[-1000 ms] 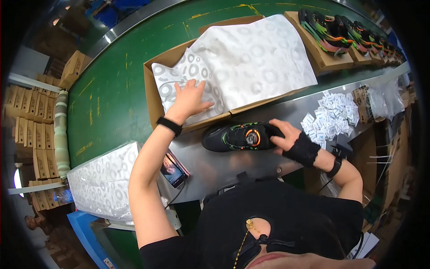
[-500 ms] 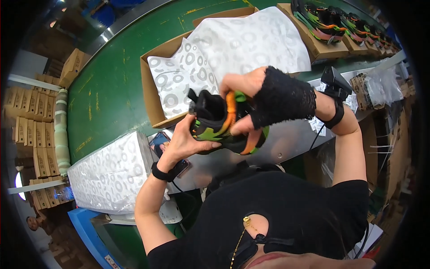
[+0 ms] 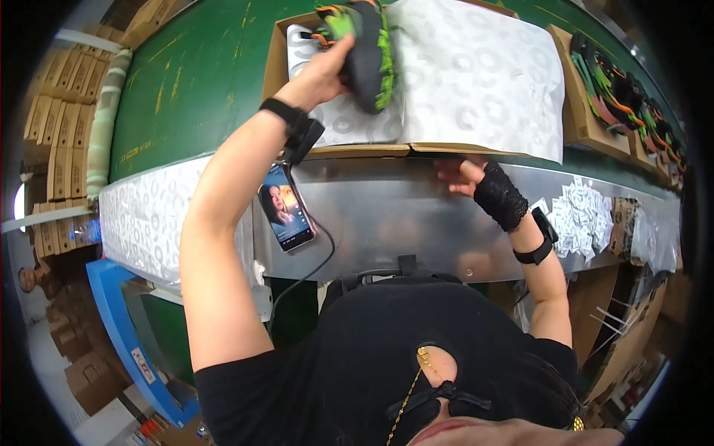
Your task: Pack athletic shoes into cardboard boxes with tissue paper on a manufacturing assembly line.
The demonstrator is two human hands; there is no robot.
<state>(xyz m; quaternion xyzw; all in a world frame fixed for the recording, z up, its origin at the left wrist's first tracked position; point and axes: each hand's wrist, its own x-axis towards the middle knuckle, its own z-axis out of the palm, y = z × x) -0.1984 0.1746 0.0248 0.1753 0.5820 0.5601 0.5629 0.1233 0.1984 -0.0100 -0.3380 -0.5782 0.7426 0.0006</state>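
Observation:
My left hand [image 3: 324, 73] grips a black sneaker [image 3: 370, 63] with green and orange trim. The shoe hangs over the left part of an open cardboard box [image 3: 357, 152], its dark sole turned partly to view. White patterned tissue paper [image 3: 476, 82] lines this box and spreads out on its right side. Below the box's front edge, my right hand [image 3: 465, 177], in a black fingerless lace glove, is empty with its fingers apart and somewhat blurred.
A phone [image 3: 288, 212] with a lit screen lies on the metal table edge [image 3: 387, 215], a black cable beside it. Small white packets [image 3: 582, 219] are heaped at right. More sneakers [image 3: 606, 89] stand on boxes at far right. Patterned paper sheets [image 3: 149, 215] lie at left.
The sneaker has moved up and away from my body, over the box, now in my left hand only. My right hand has let go of it and drawn back to the right.

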